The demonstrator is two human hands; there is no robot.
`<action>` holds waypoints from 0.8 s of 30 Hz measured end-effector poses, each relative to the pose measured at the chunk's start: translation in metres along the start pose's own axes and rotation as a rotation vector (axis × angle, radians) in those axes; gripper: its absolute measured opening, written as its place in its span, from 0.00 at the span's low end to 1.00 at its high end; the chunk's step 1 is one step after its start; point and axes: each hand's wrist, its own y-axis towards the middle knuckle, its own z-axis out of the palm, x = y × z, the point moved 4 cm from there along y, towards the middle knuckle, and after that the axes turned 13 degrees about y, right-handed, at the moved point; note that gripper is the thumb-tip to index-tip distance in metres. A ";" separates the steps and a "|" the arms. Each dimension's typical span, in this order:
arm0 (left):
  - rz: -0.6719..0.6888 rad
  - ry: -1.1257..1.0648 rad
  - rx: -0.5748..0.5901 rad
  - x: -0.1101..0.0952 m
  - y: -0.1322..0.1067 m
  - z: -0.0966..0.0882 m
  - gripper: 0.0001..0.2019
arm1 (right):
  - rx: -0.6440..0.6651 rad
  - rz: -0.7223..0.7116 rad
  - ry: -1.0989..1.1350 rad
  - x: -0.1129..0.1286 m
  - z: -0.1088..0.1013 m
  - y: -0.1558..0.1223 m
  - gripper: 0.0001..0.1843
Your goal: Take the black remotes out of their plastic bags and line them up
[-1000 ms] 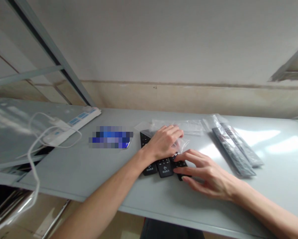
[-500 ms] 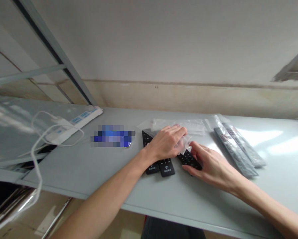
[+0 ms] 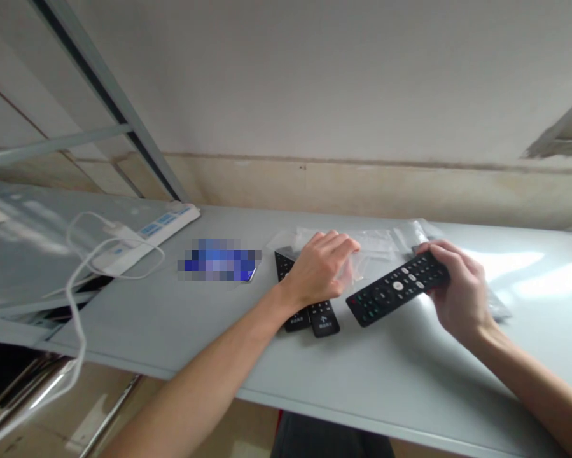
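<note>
A black remote control (image 3: 390, 289) is gripped at one end by my right hand (image 3: 460, 286), its buttons facing up and its other end pointing left toward the middle of the desk. My left hand (image 3: 321, 267) is closed on a crumpled clear plastic bag (image 3: 347, 272). Beneath my left hand and wrist lie two more black remotes side by side; the lower end of the nearer remote (image 3: 324, 321) shows, and the other remote (image 3: 296, 320) is partly covered by the wrist. Flat clear plastic bags (image 3: 378, 242) lie behind the left hand.
Bagged remotes (image 3: 498, 308) lie at the right, mostly hidden behind my right hand. A phone with a blurred screen (image 3: 223, 262) lies at the left. Farther left, a white power strip (image 3: 147, 238) with a white cable (image 3: 76, 318) rests near a metal frame post (image 3: 156, 159).
My right hand has lifted the remote out of the plastic bag and moved it up and to the right. My left hand stays in place with the bag.
</note>
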 end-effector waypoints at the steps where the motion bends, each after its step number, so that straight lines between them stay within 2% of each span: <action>1: 0.006 0.032 -0.016 0.000 0.000 -0.002 0.10 | -0.083 0.099 0.125 -0.005 -0.002 0.001 0.12; 3: 0.017 0.090 -0.051 0.001 0.000 -0.007 0.12 | -0.205 0.274 0.341 -0.012 -0.003 0.002 0.10; 4: 0.021 0.116 -0.073 0.001 0.000 -0.009 0.14 | -0.226 0.330 0.401 -0.014 -0.001 0.002 0.10; 10: -0.026 0.257 -0.350 0.007 -0.004 -0.022 0.20 | -0.217 0.453 0.573 -0.014 0.008 0.001 0.07; 11: -0.029 0.262 -0.349 0.008 -0.004 -0.021 0.20 | -0.214 0.464 0.584 -0.014 0.009 0.000 0.08; 14: -0.011 0.206 -0.248 0.011 -0.002 -0.014 0.20 | -0.210 0.496 0.610 -0.014 0.012 -0.002 0.09; 17: -0.002 0.116 -0.195 0.011 0.000 -0.007 0.15 | -0.212 0.510 0.617 -0.014 0.014 -0.003 0.10; 21: -0.070 0.046 -0.209 0.012 -0.001 -0.002 0.06 | -0.217 0.434 0.592 -0.014 0.011 -0.002 0.11; 24: -0.083 0.024 -0.200 0.013 -0.001 0.000 0.05 | -0.181 0.359 0.564 -0.013 0.009 0.000 0.10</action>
